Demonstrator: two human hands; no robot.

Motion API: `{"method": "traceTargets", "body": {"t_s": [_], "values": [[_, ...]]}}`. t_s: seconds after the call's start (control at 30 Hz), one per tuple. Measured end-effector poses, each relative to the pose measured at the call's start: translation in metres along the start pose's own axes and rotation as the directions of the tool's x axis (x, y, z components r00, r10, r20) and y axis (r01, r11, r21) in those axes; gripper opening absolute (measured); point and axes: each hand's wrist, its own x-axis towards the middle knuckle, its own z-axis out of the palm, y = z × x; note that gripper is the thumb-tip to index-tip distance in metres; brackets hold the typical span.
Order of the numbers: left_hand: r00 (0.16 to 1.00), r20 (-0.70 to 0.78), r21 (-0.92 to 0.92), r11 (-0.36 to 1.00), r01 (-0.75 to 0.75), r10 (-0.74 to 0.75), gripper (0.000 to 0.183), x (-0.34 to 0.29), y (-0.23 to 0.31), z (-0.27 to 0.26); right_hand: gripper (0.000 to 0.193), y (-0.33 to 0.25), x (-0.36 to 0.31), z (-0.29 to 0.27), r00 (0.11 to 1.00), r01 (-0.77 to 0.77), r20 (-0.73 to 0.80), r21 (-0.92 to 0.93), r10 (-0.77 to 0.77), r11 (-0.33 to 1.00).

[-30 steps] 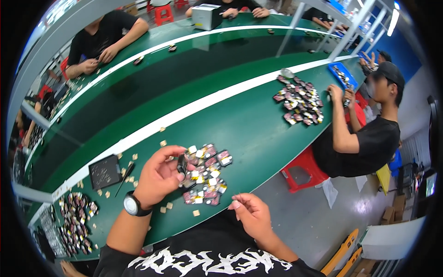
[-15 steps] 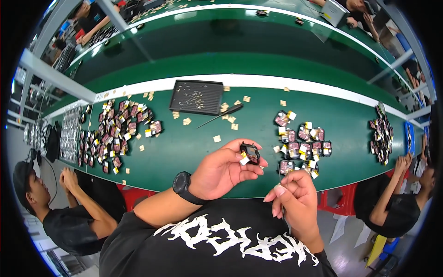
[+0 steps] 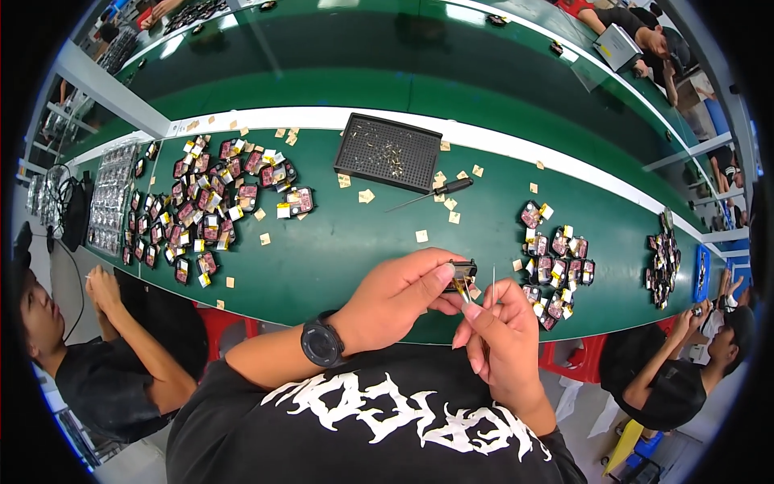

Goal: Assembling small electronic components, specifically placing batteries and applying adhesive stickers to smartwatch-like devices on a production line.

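Broadly, the green worktop [image 3: 355, 242] runs across the view, its near edge just ahead of my chest. To my left lies the largest heap of small dark modules [image 3: 218, 202], spread loosely, apparently as stock within reach; a smaller batch of modules [image 3: 556, 258] sits to my right, kept apart from the first. A black perforated tray [image 3: 389, 151] rests near the white stripe at the far edge, with a screwdriver [image 3: 431, 192] lying just beside it, tip pointing left. Tan paper squares [image 3: 421, 235] are scattered flat between these.

My left hand [image 3: 395, 294] pinches one small black module [image 3: 461, 270] by thumb and fingertips, raised above the near edge so its face is turned toward me. My right hand [image 3: 504, 339], just beside it, closes thumb and forefinger on a thin needle-like tool [image 3: 493, 280], held upright close to the module; its tip is too fine to judge contact.
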Motion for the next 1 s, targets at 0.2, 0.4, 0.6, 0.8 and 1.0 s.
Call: {"method": "traceTargets", "body": {"t_s": [0.2, 0.4, 0.6, 0.8, 1.0], "values": [[1.000, 0.032, 0.131, 0.991, -0.003, -0.001, 0.043, 0.000, -0.001, -0.008, 0.020, 0.016, 0.003, 0.003, 0.993, 0.114, -0.056, 0.110, -0.108, 0.987], [0.996, 0.038, 0.009, 0.997, 0.079, -0.080, 0.046, 0.001, 0.000, -0.011, 0.022, 0.026, 0.002, 0.003, 0.985, 0.158, -0.077, 0.061, -0.153, 0.986], [0.988, 0.051, -0.069, 0.986, 0.149, -0.145, 0.045, -0.001, 0.001, -0.016, 0.023, 0.038, 0.003, 0.003, 0.974, 0.226, -0.014, -0.072, -0.228, 0.971], [0.980, -0.035, -0.045, 0.980, 0.195, -0.196, 0.040, -0.005, 0.004, -0.018, 0.023, 0.035, 0.002, -0.002, 0.976, 0.201, -0.081, -0.039, -0.203, 0.979], [0.980, 0.027, 0.055, 0.979, 0.195, -0.197, 0.031, -0.011, 0.002, -0.020, 0.043, 0.029, 0.012, -0.011, 0.887, 0.451, 0.085, -0.367, -0.454, 0.814]]}}
